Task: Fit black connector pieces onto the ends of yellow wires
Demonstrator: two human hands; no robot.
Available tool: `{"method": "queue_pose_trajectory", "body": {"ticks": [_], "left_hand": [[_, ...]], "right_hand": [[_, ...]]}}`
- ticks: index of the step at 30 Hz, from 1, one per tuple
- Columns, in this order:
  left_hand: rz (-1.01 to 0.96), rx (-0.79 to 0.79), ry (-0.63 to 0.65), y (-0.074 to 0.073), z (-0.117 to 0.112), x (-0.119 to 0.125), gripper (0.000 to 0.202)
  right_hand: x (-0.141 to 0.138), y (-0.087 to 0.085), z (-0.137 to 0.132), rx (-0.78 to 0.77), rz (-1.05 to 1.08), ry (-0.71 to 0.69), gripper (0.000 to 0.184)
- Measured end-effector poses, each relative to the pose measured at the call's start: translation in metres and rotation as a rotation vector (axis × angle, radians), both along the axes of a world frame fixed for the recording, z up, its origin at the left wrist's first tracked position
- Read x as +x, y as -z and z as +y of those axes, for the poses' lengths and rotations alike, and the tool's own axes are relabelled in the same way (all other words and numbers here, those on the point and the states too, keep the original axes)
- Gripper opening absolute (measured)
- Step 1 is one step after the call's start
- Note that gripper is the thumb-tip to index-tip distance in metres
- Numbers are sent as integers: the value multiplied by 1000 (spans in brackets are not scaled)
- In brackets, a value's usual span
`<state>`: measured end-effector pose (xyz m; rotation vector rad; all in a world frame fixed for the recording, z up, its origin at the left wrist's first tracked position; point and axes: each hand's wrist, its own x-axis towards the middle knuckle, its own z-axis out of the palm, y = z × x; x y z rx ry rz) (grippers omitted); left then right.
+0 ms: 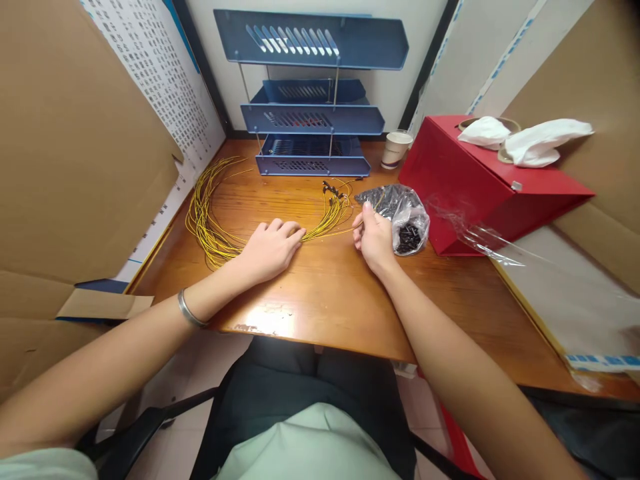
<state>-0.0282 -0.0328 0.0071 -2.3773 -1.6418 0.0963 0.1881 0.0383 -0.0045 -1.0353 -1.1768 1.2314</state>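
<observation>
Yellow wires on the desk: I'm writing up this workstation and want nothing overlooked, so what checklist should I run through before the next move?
1. Bundle steadied: ok. The left hand rests on the yellow wires.
2. Single strand in hand: ok. The right hand pinches one strand to the right of the bundle.
3. Strand's tip bare or fitted: cannot tell. It is too small to make out.
4. Black pieces within reach: ok. They show inside the clear plastic bag beside the right hand.
5. Wires free of tangles: cannot tell. They overlap in loose loops at the left.
6. Paper cup clear of the wires: ok. It stands upright behind the bag.
</observation>
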Motion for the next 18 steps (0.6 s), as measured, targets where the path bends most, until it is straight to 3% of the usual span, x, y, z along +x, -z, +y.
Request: {"method": "queue_pose_trajectory", "body": {"ticks": [3, 6, 12, 18], "left_hand": [[-2, -4, -8, -4, 5, -6, 47], [-34, -11, 13, -9, 9, -6, 47], [-209, -33, 179, -14, 26, 6, 47], [-390, -127, 263, -8, 44, 11, 26]], "right_hand": [[1, -6, 1, -9, 138, 131, 65], [1, -7, 2, 3, 206, 173, 64], [2, -2, 3, -61, 341, -5, 62], [4, -3, 8, -132, 335, -68, 62]]}}
